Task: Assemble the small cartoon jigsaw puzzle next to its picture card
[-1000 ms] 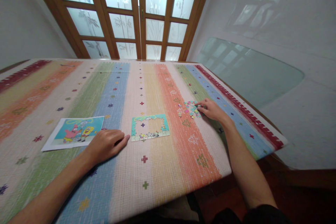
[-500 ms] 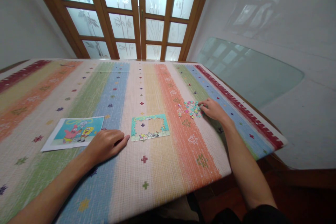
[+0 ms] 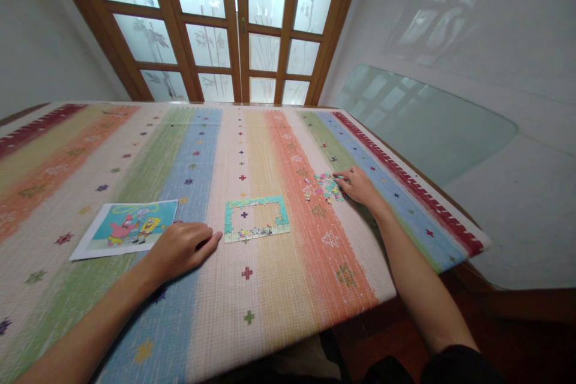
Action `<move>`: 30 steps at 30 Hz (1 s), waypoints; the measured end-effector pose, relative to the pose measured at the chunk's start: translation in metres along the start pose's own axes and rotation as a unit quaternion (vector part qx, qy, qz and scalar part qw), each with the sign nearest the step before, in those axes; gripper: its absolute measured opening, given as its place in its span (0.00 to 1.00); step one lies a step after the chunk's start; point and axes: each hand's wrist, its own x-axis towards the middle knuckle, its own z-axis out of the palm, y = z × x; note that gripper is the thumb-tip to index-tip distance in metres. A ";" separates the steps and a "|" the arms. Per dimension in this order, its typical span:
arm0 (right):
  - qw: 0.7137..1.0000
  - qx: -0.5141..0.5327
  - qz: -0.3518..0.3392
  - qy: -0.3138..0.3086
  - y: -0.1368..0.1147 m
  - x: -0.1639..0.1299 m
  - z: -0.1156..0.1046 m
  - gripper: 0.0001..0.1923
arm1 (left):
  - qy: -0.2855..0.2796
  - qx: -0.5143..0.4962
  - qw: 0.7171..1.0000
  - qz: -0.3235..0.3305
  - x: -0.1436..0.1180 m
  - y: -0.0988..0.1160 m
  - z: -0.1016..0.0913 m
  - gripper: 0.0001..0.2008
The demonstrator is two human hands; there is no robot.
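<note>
My right hand (image 3: 357,185) reaches over the right edge of a heap of loose jigsaw puzzle pieces (image 3: 327,189). Thumb and index finger are close together at the pieces; anything between them is too small to make out. A partly assembled jigsaw puzzle (image 3: 228,231) lies in the middle, its border joined into a frame with tablecloth showing through. Left of it, my left hand (image 3: 183,247) rests on the cloth with curled fingers, its thumb pointing at the puzzle, apart from it. The hand and wrist overlap the lower right corner of a printed cartoon picture (image 3: 130,229).
A striped tablecloth (image 3: 270,288) covers the table, whose near edge runs close to my body. Wooden doors with frosted panes (image 3: 209,42) stand beyond the far edge. A pale wall (image 3: 517,204) rises at the right.
My right hand has shifted slightly left, its fingertips further over the puzzle pieces. My left hand, the bordered puzzle and the picture stay in place.
</note>
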 end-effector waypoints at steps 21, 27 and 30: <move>0.894 0.447 -0.003 -0.027 -0.087 -0.019 -0.011 0.10 | -0.004 0.000 1.000 -0.004 -0.002 -0.002 0.003 0.22; 0.859 0.478 -0.085 -0.163 -0.141 -0.040 0.001 0.04 | -0.005 -0.018 1.000 -0.011 -0.001 0.000 0.000 0.22; 0.854 0.477 -0.089 -0.188 -0.149 -0.044 0.006 0.04 | -0.006 -0.016 1.000 -0.012 -0.001 0.000 0.000 0.22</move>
